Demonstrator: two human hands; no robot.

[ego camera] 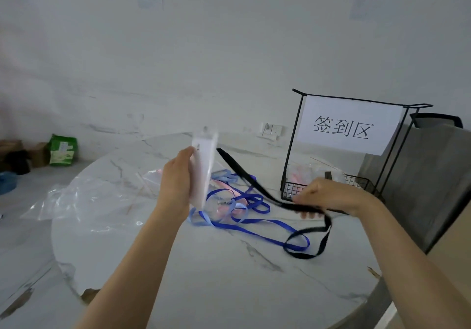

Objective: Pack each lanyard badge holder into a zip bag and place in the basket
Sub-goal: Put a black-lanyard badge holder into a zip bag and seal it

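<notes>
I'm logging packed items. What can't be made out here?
Head view:
1. Flat white badge holder in the left hand: motion-blurred, clip and face unreadable.
2. Black wire basket: packed bags inside blurred, partly hidden by the right hand holding the black lanyard strap; no count.
3. Tangled blue ribbon lanyards: overlapping, number unclear.

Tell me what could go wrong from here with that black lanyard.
The black strap, running from the badge holder in the left hand, hangs looped across a blue lanyard on the table; pulling may tangle them. The right hand works close to the wire basket, so the strap might snag there.
</notes>
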